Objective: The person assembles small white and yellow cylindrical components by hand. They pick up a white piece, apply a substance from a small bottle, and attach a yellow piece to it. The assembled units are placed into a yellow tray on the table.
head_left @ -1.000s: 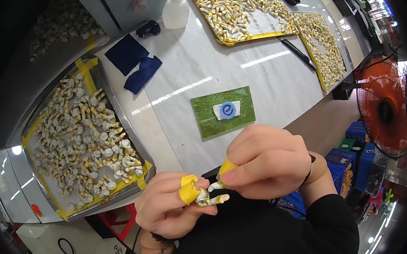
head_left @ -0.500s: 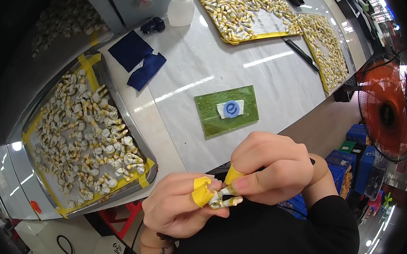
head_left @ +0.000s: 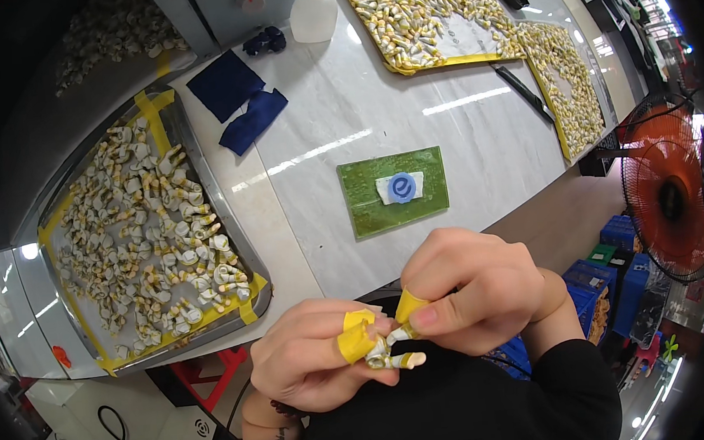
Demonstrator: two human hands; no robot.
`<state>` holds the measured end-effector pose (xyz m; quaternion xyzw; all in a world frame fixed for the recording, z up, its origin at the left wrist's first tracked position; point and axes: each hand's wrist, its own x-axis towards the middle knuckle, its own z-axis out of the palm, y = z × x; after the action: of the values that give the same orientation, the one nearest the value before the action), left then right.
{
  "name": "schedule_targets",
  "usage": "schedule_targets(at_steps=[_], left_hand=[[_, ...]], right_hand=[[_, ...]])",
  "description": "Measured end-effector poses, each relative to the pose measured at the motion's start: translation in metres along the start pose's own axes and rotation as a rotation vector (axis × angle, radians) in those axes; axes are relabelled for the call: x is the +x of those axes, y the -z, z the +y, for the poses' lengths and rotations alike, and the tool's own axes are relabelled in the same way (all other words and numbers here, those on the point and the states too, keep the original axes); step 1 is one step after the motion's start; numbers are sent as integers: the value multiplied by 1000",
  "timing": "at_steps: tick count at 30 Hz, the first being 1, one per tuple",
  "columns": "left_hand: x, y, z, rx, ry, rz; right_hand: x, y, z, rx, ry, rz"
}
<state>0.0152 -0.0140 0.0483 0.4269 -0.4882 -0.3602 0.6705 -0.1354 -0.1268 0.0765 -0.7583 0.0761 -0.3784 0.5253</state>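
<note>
Low in front of my body, my left hand (head_left: pixel 309 356) is closed around a small white-and-yellow figurine part (head_left: pixel 377 355) with two leg-like prongs. My right hand (head_left: pixel 477 289) pinches its upper prong between the thumb and a finger wrapped in yellow tape. The lower prong sticks out freely to the right, its tip pale. Yellow tape also wraps fingertips of my left hand. Just beyond both hands lies a green slab (head_left: pixel 360 211), bearing a white patch with a round blue piece (head_left: pixel 401 187) on it.
A metal tray (head_left: pixel 260 297) of similar parts stands at left. Yellow-edged trays (head_left: pixel 439 62) (head_left: pixel 561 133) of small pieces lie far right, near a black knife-like tool (head_left: pixel 521 93). Dark blue cloths (head_left: pixel 226 88) and a white bottle (head_left: pixel 314 12) sit at the back. An orange fan (head_left: pixel 668 191) stands right.
Both hands have shifted very slightly to the right with the figurine part still between them. The view has moved a little; the things on the table stay where they were.
</note>
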Motion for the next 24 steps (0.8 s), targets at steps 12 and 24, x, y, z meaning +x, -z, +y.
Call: schedule_targets(at_steps=[12, 24], left_hand=[[8, 5, 11, 224, -59, -102], [9, 3, 6, 306, -86, -86]], right_hand=[[7, 4, -9, -97, -10, -85], [0, -2, -7, -190, 83, 16]])
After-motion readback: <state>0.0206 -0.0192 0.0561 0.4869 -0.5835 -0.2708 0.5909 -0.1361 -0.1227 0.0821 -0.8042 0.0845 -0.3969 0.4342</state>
